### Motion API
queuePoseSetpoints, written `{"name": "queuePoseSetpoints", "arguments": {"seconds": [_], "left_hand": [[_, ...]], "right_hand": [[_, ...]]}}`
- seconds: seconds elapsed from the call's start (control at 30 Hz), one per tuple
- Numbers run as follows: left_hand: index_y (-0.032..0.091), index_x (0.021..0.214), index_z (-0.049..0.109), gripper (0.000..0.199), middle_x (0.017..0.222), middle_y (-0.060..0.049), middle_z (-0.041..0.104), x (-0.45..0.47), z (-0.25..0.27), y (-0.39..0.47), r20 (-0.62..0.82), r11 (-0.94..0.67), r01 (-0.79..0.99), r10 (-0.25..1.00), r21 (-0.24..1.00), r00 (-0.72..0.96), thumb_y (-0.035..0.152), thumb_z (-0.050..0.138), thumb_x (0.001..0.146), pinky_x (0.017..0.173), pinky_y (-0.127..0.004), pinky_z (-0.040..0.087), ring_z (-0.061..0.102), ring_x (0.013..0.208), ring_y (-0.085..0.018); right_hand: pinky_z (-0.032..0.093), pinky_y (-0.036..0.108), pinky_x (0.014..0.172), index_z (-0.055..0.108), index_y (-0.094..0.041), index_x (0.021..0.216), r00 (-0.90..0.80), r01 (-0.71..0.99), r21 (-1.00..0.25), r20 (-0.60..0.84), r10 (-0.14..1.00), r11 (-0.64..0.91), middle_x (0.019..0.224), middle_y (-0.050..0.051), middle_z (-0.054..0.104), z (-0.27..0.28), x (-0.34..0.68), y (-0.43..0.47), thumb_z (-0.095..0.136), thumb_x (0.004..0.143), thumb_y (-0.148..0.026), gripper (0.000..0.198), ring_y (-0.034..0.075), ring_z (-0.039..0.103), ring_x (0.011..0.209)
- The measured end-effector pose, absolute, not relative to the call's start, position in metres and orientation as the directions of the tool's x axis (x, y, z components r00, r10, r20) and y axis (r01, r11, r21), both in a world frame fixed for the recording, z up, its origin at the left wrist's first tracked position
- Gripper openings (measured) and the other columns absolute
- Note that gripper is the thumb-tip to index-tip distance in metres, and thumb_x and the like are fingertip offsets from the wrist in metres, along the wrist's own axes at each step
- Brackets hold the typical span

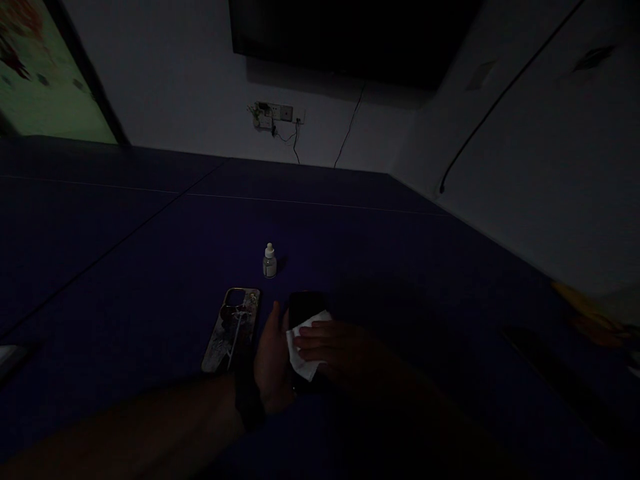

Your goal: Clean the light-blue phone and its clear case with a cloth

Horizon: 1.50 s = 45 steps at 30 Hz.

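While the left hand [274, 367] cradles the left long edge of the dark phone [306, 303], with the dark wristband [249, 400] on its wrist at seven o'clock, the right hand [345, 350] lies over the phone's face. The phone is directly between the two hands, its long axis running nearly twelve to six, and neither hand is nearer, since both are at it. The left thumb points toward twelve, alongside that axis; the other left fingers are mostly hidden, so how tightly they hold cannot be told. The right arm comes in from about four o'clock, and its fingers, flattened and close together, hold the white cloth [304, 368] against the phone, pointing across the long axis toward nine.

At nine o'clock from the phone, just beyond the left hand, lies the patterned phone case [233, 333], tilted toward one. At eleven stands the small dropper bottle [269, 263], upright on the dark blue surface [320, 227]. Farther off, near twelve, are the wall sockets [275, 112], with the black screen [345, 40] above.
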<state>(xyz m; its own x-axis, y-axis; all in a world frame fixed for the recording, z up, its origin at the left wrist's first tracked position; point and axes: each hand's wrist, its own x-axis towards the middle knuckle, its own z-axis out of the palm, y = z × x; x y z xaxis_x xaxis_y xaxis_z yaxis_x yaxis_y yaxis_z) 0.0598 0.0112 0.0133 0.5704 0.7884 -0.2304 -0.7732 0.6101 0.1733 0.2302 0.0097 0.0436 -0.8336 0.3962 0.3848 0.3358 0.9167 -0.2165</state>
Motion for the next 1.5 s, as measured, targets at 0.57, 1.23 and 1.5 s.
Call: {"name": "queuePoseSetpoints", "arguments": {"seconds": [0.57, 1.23, 1.5], "left_hand": [[0.017, 0.121, 0.069, 0.055, 0.102, -0.011, 0.075, 0.055, 0.028, 0.005, -0.254, 0.574, -0.767, 0.818, 0.287, 0.517, 0.064, 0.048, 0.100, 0.089, -0.042, 0.053, 0.072, 0.089, -0.027], [0.014, 0.121, 0.069, 0.052, 0.091, -0.011, 0.071, 0.059, 0.019, 0.014, -0.151, 0.628, -0.764, 0.778, 0.146, 0.610, 0.059, 0.052, 0.100, 0.077, -0.034, 0.053, 0.065, 0.075, -0.021], [0.013, 0.100, 0.069, 0.051, 0.067, -0.001, 0.057, 0.056, 0.023, 0.012, -0.139, 0.698, -0.712, 0.715, 0.083, 0.685, 0.062, 0.053, 0.098, 0.058, -0.026, 0.043, 0.049, 0.053, -0.012]], "right_hand": [[0.054, 0.049, 0.112, 0.068, -0.024, 0.139, -0.322, 0.537, -0.703, 0.340, 0.884, 0.466, 0.142, 0.009, 0.069, 0.038, 0.251, 0.018, 0.040, 0.110, -0.048, 0.046, 0.027, 0.066, 0.132], [0.042, 0.049, 0.124, 0.058, -0.020, 0.148, -0.705, 0.465, -0.330, 0.424, 0.569, 0.822, 0.152, 0.011, 0.061, 0.034, 0.253, 0.015, 0.040, 0.111, -0.030, 0.041, 0.021, 0.049, 0.149], [0.044, 0.046, 0.123, 0.061, -0.018, 0.143, -0.795, 0.288, -0.365, 0.424, 0.434, 0.885, 0.144, 0.011, 0.068, 0.038, 0.248, 0.013, 0.045, 0.109, -0.030, 0.039, 0.021, 0.049, 0.148]]}}
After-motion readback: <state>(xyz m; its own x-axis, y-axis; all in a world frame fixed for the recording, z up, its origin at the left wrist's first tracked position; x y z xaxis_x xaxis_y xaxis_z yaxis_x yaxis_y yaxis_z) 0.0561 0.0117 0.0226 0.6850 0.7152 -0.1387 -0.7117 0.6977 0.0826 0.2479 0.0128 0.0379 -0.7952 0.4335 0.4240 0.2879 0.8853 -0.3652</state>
